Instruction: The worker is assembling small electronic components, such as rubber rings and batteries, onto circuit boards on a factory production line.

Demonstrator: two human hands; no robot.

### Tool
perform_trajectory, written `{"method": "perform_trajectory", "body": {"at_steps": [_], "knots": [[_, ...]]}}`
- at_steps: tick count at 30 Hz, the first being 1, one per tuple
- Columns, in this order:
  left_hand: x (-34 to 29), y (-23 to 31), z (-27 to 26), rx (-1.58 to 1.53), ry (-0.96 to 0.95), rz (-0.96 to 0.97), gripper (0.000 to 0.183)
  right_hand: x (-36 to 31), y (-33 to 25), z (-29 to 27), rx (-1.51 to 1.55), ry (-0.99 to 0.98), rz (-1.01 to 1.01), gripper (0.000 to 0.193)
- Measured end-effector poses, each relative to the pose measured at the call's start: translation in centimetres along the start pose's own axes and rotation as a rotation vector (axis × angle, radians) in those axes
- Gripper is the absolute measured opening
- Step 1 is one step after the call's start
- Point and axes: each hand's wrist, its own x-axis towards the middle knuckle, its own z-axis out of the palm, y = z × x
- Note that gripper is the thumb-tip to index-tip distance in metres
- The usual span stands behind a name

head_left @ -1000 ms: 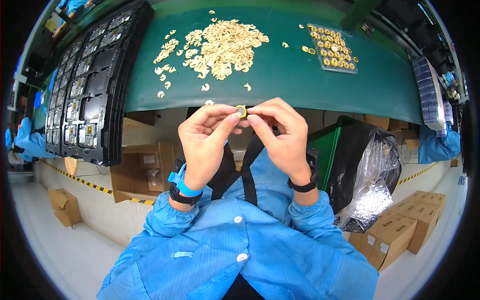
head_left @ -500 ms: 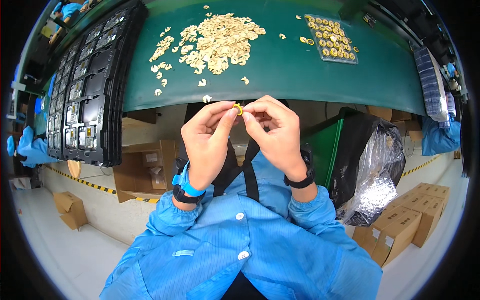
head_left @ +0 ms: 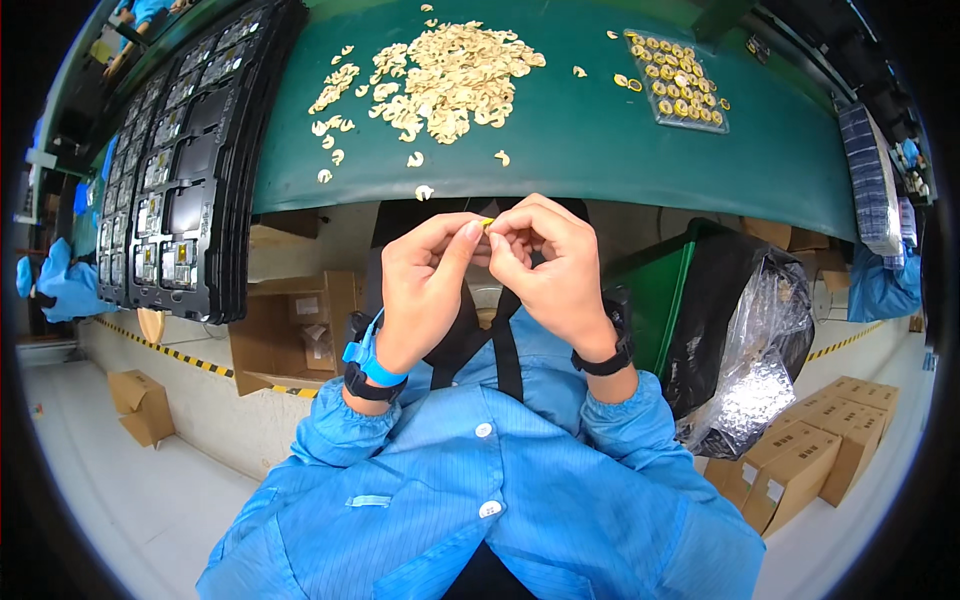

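Between my fingertips, just in front of the bench edge, is a small yellow ring (head_left: 487,223), mostly covered by the fingers. My left hand (head_left: 425,275) pinches it from one side. My right hand (head_left: 548,262) grips it from the other, thumb and forefinger closed. Beyond my hands, a heap of small cream curved pieces (head_left: 455,80) lies on the green work surface (head_left: 590,160), with several loose ones around it. Farther right stands a clear tray (head_left: 692,124) filled with rows of round yellow-rimmed parts (head_left: 672,72). A few such rings lie beside the tray.
Black stacked trays (head_left: 205,200) with metallic parts rise at the left. On the right are a green bin (head_left: 665,300) with a black liner (head_left: 722,330), a stack of dark sheets (head_left: 868,180) and cardboard boxes (head_left: 800,460). An open carton (head_left: 270,335) sits below the bench.
The yellow ring has turned and is now more hidden by my fingers. My left hand has shifted slightly right, closer to my right hand. The view has moved a little.
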Motion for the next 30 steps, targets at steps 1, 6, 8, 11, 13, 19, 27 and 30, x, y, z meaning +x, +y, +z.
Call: {"method": "perform_trajectory", "body": {"at_steps": [1,6,8,11,13,19,27,30], "knots": [[0.0,0.0,0.0,-0.023,0.015,-0.01,0.021,0.0,-0.1,0.0,0.0,-0.003,-0.003,0.009],[0.5,-0.1,-0.8,-0.024,0.071,-0.014,0.02,0.5,-0.5,-0.9,0.356,0.041,0.127,0.005],[0.6,0.0,-1.5,-0.076,0.087,-0.079,0.023,0.8,-0.4,-1.8,0.317,0.077,0.097,0.004],[0.7,0.1,-2.1,-0.17,0.076,-0.134,0.025,1.6,-0.2,-2.7,0.189,0.075,0.144,0.005],[0.7,0.1,-2.1,-0.252,0.071,-0.16,0.025,1.6,-0.1,-2.5,0.176,0.049,0.161,0.005],[0.6,0.6,-1.7,-0.315,0.081,-0.192,0.024,2.8,-1.2,-2.9,0.013,-0.017,0.133,0.008],[0.9,0.9,-1.7,-0.414,0.093,-0.213,0.022,3.8,-0.4,-2.2,-0.182,0.129,-0.051,0.013],[0.9,0.9,-1.4,-0.377,0.101,-0.2,0.02,2.5,-2.7,-0.9,-0.2,-0.096,-0.096,0.016]]}}
